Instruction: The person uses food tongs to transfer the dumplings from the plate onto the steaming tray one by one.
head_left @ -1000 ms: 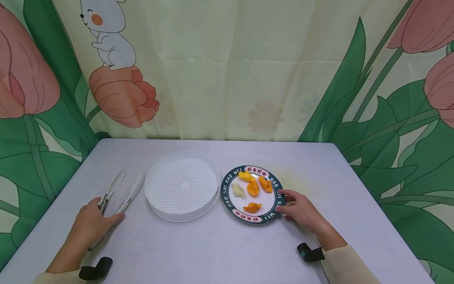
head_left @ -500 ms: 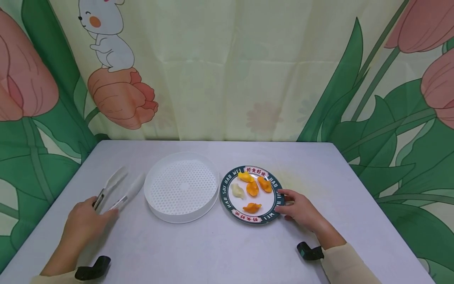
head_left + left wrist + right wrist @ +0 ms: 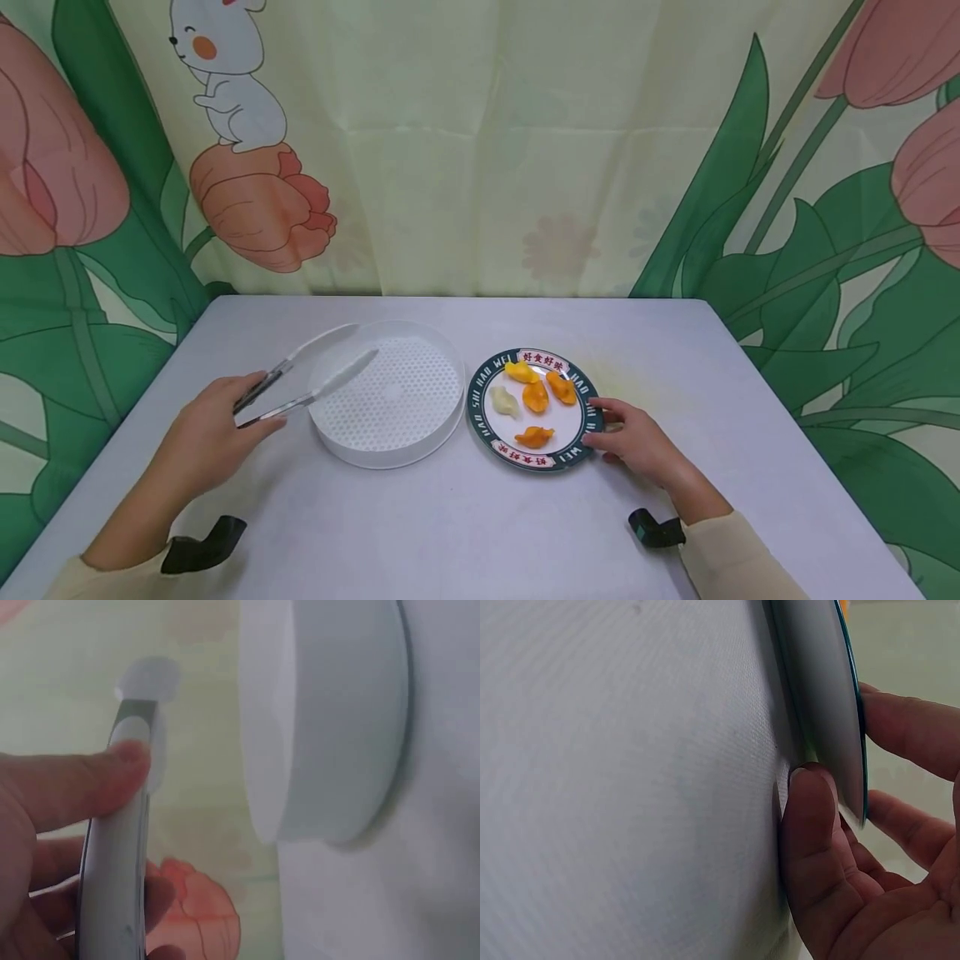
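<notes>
My left hand (image 3: 213, 433) grips a pair of tongs (image 3: 288, 406) with white tips and metal handles. Their two arms stand apart, and the tips overlap the left part of a white round steamer tray (image 3: 386, 456) with a perforated bottom. In the left wrist view my thumb presses along the tongs' handle (image 3: 112, 877), beside the tray's side wall (image 3: 345, 727). My right hand (image 3: 637, 442) holds the right rim of a plate (image 3: 487, 433) with a dark green patterned border, thumb low at the rim. On the plate lie several dumplings (image 3: 535, 397), one pale, the others yellow and orange.
A white cloth covers the table (image 3: 450, 533). The tray and plate stand side by side, almost touching. Behind the table's far edge hangs a curtain (image 3: 450, 167) printed with tulips and a white animal. Black wrist cameras (image 3: 204, 546) sit at both cuffs.
My left hand has raised the tongs and moved them to the right, from the table beside the tray to over its left part. The right hand and plate have stayed put.
</notes>
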The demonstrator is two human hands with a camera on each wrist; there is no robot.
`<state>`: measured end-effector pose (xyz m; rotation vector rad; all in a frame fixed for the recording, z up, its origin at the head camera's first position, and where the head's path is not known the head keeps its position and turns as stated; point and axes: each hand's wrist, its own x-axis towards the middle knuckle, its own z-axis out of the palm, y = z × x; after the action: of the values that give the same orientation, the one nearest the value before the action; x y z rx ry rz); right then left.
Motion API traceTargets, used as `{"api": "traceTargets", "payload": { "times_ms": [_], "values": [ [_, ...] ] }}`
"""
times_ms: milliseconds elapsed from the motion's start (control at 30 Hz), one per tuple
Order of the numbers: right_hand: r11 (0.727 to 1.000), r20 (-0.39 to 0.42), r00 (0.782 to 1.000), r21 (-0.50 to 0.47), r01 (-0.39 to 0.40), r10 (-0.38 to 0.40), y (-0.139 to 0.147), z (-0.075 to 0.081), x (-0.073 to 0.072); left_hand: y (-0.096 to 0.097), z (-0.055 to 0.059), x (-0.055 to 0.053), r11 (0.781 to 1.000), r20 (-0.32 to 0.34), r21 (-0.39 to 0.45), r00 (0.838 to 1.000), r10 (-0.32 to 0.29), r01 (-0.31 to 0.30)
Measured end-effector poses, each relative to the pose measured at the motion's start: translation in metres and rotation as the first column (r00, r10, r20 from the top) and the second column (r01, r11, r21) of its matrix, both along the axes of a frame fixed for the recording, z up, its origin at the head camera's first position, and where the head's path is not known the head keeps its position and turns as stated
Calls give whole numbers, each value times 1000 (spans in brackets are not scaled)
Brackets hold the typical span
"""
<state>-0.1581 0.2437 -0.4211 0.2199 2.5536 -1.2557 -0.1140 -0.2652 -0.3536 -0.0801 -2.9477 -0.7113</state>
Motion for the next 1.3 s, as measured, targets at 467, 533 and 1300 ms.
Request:
{"api": "traceTargets", "payload": {
  "times_ms": [467,533,1300],
  "values": [
    [1000,-13,1000,-8,-4,4,1,-2,-1,70,23,-33,976,97,-33,973,-210,214],
    [1000,-18,1000,-8,-8,8,1,-2,-2,77,24,-37,971,107,-54,968,-227,233],
    [1000,-15,1000,-12,0,-1,1,-3,-2,141,21,-71,912,215,-121,907,-361,392]
  ]
}}
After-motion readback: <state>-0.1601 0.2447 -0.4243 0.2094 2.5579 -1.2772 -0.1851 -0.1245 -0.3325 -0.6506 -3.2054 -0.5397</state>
